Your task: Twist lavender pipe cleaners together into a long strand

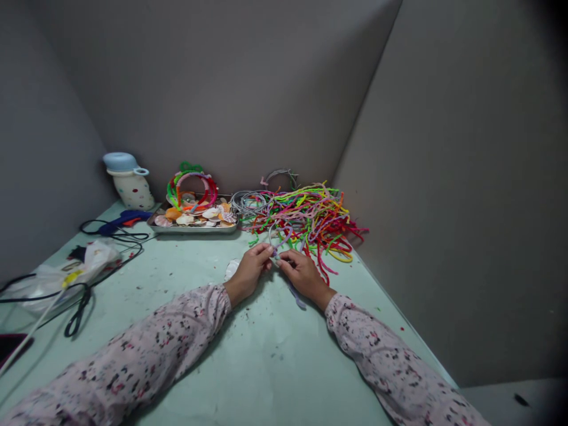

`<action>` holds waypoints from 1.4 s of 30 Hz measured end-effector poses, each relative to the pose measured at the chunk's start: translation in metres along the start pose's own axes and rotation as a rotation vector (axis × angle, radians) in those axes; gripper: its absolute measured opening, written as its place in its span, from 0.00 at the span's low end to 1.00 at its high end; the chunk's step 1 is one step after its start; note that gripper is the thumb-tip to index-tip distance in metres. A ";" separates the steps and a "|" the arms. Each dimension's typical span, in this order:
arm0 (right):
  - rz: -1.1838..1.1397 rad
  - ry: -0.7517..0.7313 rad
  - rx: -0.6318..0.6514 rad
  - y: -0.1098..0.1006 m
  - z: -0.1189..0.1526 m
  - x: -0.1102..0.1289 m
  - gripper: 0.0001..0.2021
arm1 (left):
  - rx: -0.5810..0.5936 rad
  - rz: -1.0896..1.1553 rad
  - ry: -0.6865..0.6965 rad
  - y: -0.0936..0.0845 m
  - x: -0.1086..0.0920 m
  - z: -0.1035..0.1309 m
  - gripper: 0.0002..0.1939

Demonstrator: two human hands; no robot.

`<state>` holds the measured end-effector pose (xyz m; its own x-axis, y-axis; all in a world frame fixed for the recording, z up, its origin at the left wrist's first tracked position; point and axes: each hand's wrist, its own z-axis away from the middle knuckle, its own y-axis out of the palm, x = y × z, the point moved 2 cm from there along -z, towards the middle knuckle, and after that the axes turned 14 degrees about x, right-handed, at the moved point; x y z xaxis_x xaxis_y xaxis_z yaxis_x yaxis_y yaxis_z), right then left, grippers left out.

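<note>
My left hand [252, 267] and my right hand [303, 273] meet over the middle of the table, fingertips almost touching. Both are closed in a pinch on a light purple pipe cleaner [297, 297]. One end of it curls up above the fingers, and another part hangs below my right hand. A thin grey wire [271, 229] rises in a curve from between the fingertips. Whether the pipe cleaner is wound around the wire is too small to tell. Just beyond my hands lies a heap of colourful pipe cleaners [310, 210].
A metal tray [195, 229] holds seashells [185, 219] and pipe-cleaner hoops [172, 190]. Coiled grey wire [251, 202] lies beside it. At left are a bottle [131, 183], a blue tool [122, 221], black cables [78, 313] and a plastic bag [100, 257]. Grey walls stand behind and right.
</note>
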<state>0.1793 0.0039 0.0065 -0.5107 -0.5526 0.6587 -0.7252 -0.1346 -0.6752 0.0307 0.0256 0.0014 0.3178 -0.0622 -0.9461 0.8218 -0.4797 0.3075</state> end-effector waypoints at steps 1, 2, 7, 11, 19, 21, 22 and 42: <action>0.001 -0.001 0.001 0.000 0.000 0.000 0.05 | -0.004 -0.001 -0.002 0.000 0.000 0.000 0.13; 0.000 -0.002 0.000 0.000 0.000 0.000 0.06 | -0.007 0.000 -0.005 0.000 0.000 0.000 0.13; -0.021 -0.002 -0.013 0.000 0.001 0.000 0.06 | -0.017 0.004 -0.010 -0.001 0.001 0.000 0.14; -0.041 0.021 -0.021 0.000 0.001 0.000 0.06 | -0.025 0.000 -0.003 -0.002 0.000 -0.001 0.15; -0.080 0.058 -0.005 0.000 0.000 0.001 0.08 | -0.007 0.024 -0.013 0.000 -0.003 -0.001 0.14; -0.085 0.071 -0.009 0.000 0.000 0.001 0.09 | -0.007 0.030 -0.014 -0.001 -0.004 -0.001 0.13; -0.086 0.074 -0.012 -0.001 0.000 0.001 0.09 | -0.007 0.031 -0.015 -0.001 -0.004 -0.002 0.13; -0.194 0.123 -0.091 -0.003 -0.011 -0.006 0.08 | 0.046 -0.117 -0.065 -0.011 -0.005 -0.016 0.11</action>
<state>0.1793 0.0168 0.0079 -0.4065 -0.4184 0.8122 -0.8507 -0.1508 -0.5035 0.0273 0.0451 0.0038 0.1884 -0.0590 -0.9803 0.8284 -0.5265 0.1909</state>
